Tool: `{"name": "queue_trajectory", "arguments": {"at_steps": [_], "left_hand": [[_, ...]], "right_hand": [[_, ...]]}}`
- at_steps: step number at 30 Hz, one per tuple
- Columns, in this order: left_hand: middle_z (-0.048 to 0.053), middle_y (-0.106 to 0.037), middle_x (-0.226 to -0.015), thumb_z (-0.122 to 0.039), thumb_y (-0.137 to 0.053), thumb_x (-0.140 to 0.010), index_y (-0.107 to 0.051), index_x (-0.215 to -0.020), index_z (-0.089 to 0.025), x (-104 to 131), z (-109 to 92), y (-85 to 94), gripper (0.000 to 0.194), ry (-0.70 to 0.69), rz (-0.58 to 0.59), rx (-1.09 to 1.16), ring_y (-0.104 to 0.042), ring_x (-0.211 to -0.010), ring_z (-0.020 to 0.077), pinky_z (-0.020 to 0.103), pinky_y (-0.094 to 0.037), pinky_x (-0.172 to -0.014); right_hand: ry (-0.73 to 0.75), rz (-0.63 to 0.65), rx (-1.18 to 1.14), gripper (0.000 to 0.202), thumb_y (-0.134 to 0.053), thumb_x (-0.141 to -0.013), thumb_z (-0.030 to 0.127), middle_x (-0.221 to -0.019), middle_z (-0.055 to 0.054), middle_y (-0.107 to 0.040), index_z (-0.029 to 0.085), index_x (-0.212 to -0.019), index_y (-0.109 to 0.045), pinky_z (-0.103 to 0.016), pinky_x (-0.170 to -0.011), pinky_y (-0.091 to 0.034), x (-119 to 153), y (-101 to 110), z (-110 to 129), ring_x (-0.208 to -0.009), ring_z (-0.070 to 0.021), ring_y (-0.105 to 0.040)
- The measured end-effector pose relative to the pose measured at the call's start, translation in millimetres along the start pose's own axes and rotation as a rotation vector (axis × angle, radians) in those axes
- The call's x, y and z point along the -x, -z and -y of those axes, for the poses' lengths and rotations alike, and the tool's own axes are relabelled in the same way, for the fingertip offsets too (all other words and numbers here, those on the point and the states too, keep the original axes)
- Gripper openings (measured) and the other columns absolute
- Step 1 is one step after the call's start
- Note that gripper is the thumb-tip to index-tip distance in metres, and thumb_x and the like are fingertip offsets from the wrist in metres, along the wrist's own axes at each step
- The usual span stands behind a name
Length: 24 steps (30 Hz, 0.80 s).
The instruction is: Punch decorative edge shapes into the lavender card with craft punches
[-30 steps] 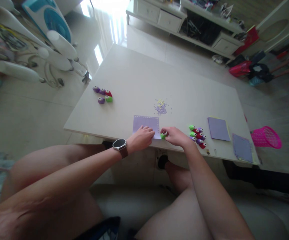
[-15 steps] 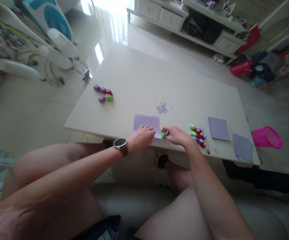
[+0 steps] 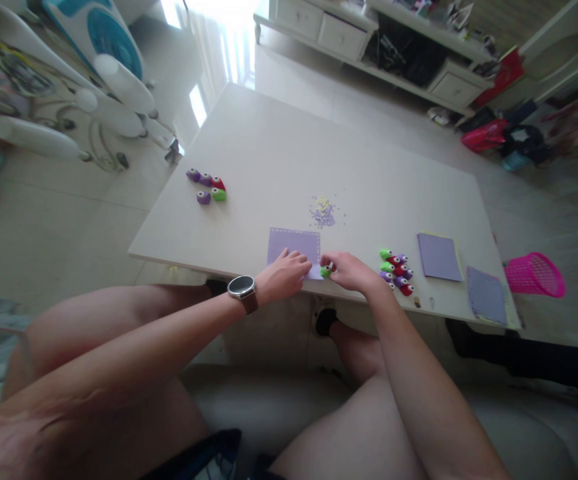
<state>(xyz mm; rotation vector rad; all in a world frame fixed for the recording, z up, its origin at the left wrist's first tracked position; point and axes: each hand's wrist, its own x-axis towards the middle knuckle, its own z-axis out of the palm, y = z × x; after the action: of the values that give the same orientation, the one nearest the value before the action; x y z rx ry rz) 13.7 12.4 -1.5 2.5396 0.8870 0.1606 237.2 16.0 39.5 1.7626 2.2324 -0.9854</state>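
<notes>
A sheet of purple paper [image 3: 289,245] lies at the table's near edge, with small punched holes along its far and right borders. My left hand [image 3: 291,272] rests on the sheet with its fingers stretched out. At the sheet's right edge, my right hand [image 3: 349,270] grips a small green paper punch [image 3: 325,271]. The fingers hide part of this punch. Beyond the sheet is a small heap of purple and yellow paper bits [image 3: 323,213]. To the right of my right hand stand several green, red and purple punches [image 3: 397,270] in a cluster.
More punches [image 3: 206,187] stand at the left of the white table [image 3: 269,147]. A stack of purple paper [image 3: 439,257] and a second stack with punched borders [image 3: 487,295] lie at the right. A pink basket [image 3: 533,275] stands beyond the table's right edge.
My right hand and the green punch have shifted slightly left along the sheet's right edge. My left hand stays on the paper.
</notes>
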Motion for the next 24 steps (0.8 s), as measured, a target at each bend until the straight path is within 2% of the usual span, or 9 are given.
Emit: {"name": "queue_trajectory", "arguments": {"at_steps": [5,10,14,18,24], "left_hand": [[0.011,-0.067,-0.114,-0.015,-0.058,-0.092,-0.063,-0.104,-0.018,1,2,-0.3,0.013,-0.021,0.004,0.002,-0.058,-0.113,0.0277,0.046,-0.041,-0.109],[0.01,-0.066,-0.115,-0.023,-0.065,-0.092,-0.065,-0.106,-0.019,1,4,-1.1,0.014,-0.021,-0.021,0.024,-0.056,-0.114,0.0277,0.046,-0.04,-0.109],[0.012,-0.065,-0.12,-0.028,-0.065,-0.096,-0.065,-0.107,-0.019,-1,4,-0.6,0.015,0.06,-0.027,0.008,-0.056,-0.117,0.0305,0.044,-0.044,-0.098],[0.013,-0.066,-0.119,-0.032,-0.064,-0.099,-0.065,-0.107,-0.018,-3,3,-1.1,0.016,0.177,0.008,0.024,-0.061,-0.112,0.03,0.044,-0.044,-0.094],[0.012,-0.068,-0.115,-0.031,-0.064,-0.099,-0.065,-0.106,-0.019,-3,4,-2.9,0.014,0.227,0.048,0.066,-0.064,-0.11,0.0293,0.042,-0.046,-0.093]], "right_hand": [[0.021,-0.02,0.037,0.036,-0.056,-0.078,-0.006,-0.104,-0.005,-0.076,0.02,-0.1,-0.068,-0.022,-0.085,-0.046,-3,-5,1,-0.094,-0.0176,-0.067],[0.035,-0.019,0.032,0.031,-0.06,-0.076,-0.004,-0.1,-0.005,-0.074,0.02,-0.096,-0.067,-0.022,-0.082,-0.046,-5,-4,3,-0.092,-0.0175,-0.066],[-0.006,-0.024,-0.044,0.022,-0.071,-0.082,0.008,-0.102,-0.005,-0.074,0.019,-0.101,-0.068,-0.023,-0.079,-0.048,-2,3,2,-0.09,-0.0178,-0.067],[-0.102,0.008,-0.118,0.012,-0.073,-0.093,0.026,-0.1,-0.007,-0.077,0.019,-0.1,-0.068,-0.025,-0.077,-0.051,1,7,-2,-0.088,-0.0189,-0.069],[-0.143,0.047,-0.11,0.011,-0.073,-0.097,0.029,-0.102,-0.007,-0.08,0.019,-0.099,-0.07,-0.025,-0.078,-0.052,-1,7,-2,-0.089,-0.0187,-0.072]]}}
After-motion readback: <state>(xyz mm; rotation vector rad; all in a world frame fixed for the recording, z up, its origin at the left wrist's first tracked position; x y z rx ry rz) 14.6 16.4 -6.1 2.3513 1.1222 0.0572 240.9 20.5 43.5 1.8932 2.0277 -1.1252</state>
